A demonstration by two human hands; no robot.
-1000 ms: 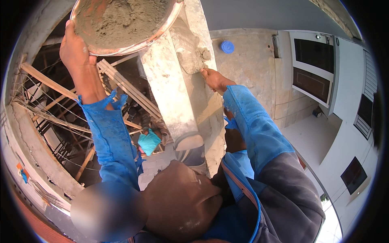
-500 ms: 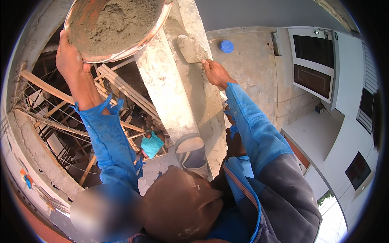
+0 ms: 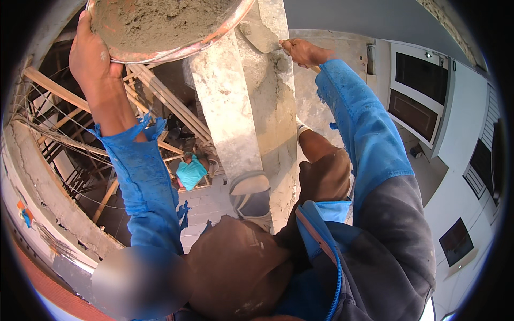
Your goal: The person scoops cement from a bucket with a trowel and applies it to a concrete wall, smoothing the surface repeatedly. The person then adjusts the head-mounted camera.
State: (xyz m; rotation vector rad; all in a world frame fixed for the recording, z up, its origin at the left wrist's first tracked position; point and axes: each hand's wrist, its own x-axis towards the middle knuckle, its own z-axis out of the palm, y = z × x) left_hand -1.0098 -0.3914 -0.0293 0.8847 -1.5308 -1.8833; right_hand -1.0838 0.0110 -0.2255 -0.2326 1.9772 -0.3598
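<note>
Trowel [image 3: 261, 36] handle hidden, seemingly inside right hand [image 3: 304, 52] (pan [image 3: 160, 52] top cropped).

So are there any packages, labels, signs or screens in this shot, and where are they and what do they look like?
No packages or screens show.
Possible small mark: a dark shape on the white wall right of the upper window, too small to tell.
Orange and blue patch: on the curved concrete edge at far left, perhaps a sticker; unclear.
The left hand holds a mortar pan, the right hand a trowel; all unlabelled.
</note>
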